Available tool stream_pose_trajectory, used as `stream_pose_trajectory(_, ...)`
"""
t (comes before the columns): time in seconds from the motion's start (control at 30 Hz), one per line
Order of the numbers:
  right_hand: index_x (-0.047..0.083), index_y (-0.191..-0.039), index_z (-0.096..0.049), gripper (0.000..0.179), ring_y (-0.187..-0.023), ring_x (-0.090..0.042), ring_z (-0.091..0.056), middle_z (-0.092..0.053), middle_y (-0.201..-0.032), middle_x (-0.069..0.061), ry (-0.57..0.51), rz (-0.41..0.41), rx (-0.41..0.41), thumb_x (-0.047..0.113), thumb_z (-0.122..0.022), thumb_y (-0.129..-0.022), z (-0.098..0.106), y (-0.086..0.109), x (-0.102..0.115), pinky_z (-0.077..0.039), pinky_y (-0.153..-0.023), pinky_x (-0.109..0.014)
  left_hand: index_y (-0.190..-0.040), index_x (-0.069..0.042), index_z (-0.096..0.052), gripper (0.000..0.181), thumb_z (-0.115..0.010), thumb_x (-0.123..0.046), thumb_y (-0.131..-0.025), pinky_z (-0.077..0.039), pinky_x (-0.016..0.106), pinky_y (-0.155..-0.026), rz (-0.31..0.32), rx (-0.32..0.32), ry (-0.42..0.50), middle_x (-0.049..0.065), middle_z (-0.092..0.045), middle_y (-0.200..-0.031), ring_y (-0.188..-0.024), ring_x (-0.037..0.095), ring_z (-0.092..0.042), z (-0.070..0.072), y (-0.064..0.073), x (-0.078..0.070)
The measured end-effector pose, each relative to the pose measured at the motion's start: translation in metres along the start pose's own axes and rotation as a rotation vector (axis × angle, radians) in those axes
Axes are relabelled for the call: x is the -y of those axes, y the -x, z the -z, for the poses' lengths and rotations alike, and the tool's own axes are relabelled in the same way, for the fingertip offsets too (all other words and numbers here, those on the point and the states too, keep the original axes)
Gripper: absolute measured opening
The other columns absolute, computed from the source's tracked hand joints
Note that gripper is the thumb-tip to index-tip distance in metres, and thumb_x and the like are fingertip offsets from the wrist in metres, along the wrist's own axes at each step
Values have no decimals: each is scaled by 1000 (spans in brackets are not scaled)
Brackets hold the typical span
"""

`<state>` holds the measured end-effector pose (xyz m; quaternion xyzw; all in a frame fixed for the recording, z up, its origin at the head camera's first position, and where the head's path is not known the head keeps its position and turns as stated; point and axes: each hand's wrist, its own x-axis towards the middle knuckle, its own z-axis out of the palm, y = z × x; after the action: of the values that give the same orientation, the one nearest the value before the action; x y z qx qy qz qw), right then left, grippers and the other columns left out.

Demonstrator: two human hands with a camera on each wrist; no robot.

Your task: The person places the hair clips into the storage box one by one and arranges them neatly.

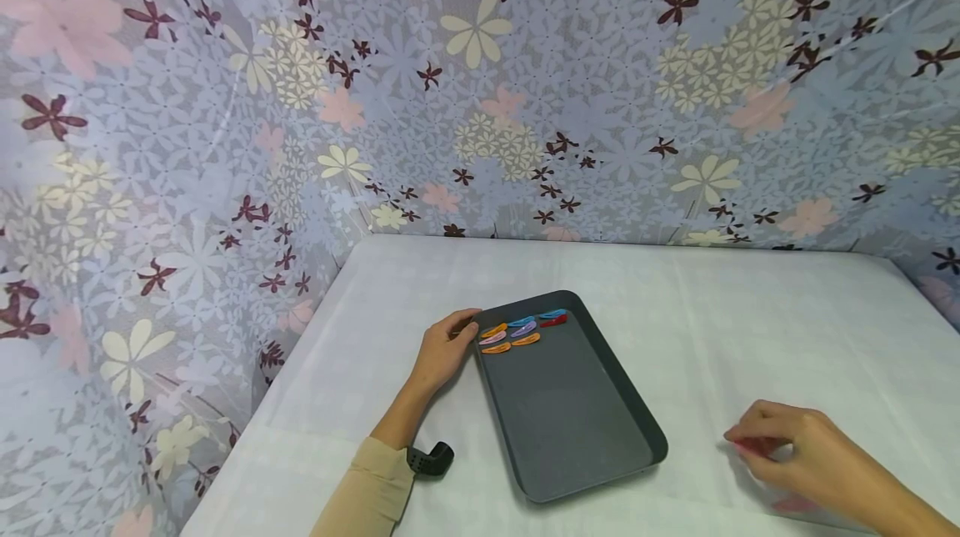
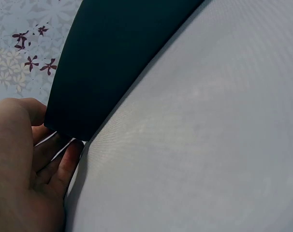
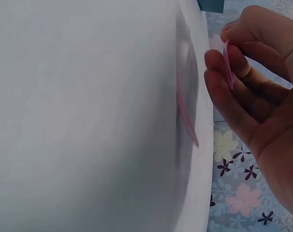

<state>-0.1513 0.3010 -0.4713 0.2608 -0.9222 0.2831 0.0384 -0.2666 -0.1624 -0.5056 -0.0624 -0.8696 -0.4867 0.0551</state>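
Observation:
A dark grey tray (image 1: 570, 412) lies on the white-covered table, with several snap hair clips (image 1: 524, 328) in rows near its far end. They are orange, blue, pink, lavender and red. My left hand (image 1: 441, 353) grips the tray at its far left corner; in the left wrist view, its fingers (image 2: 69, 159) meet the tray's dark outer wall (image 2: 103, 63). To the right of the tray, my right hand (image 1: 806, 449) pinches a pink hair clip (image 3: 227, 65) between thumb and fingers, above the table.
A flat pink thing (image 1: 795, 504) lies on the white cloth (image 1: 750, 312) below the right wrist; its kind is unclear. Floral fabric (image 1: 480, 103) hangs behind the table and along its left side. A dark band (image 1: 431, 459) sits on the left wrist.

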Motion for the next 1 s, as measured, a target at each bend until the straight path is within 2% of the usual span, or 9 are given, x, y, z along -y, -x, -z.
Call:
stream_pose_trajectory(0.2, 22, -88, -74, 29, -66, 6, -50, -57, -81, 20, -61, 126, -73, 1, -80, -68, -2, -9, 4, -45, -58, -8, -124, -30, -61, 31, -52, -35, -95, -46, 41, -99, 5, -2, -4, -2, -64, -124, -115, 18, -60, 0, 0, 0)
stream_pose_trajectory(0.4, 24, -90, -74, 31, -67, 5, -53, -59, -82, 19, -94, 118, -76, 2, -80, -69, -2, -17, 9, -46, -59, -9, -124, -28, -61, 31, -52, -35, -95, -46, 40, -99, 4, 2, -10, -2, -63, -125, -116, 17, -59, -1, -1, 0)
stream_pose_trajectory(0.6, 23, -90, -74, 32, -66, 5, -54, -60, -82, 18, -109, 171, -96, 0, -80, -69, -1, -29, 13, -40, -56, -12, -124, -27, -61, 31, -52, -35, -95, -46, 40, -99, 0, 5, -6, -2, -64, -125, -116, 17, -59, 0, -1, -1)
stream_pose_trajectory(0.8, 23, -92, -74, 26, -66, 4, -53, -60, -82, 18, -140, 183, -65, 6, -78, -74, 1, -44, 21, -41, -55, -14, -123, -29, -61, 30, -51, -36, -95, -47, 39, -100, 11, 12, -4, -4, -64, -125, -117, 15, -59, 0, 0, 0)
stream_pose_trajectory(1.0, 24, -93, -74, 23, -68, 4, -55, -60, -81, 19, -132, 180, -25, 9, -77, -76, 3, -60, 28, -44, -56, -16, -125, -27, -61, 32, -51, -35, -95, -48, 40, -98, -19, 3, -11, -1, -65, -123, -113, 18, -61, 0, -1, 0)
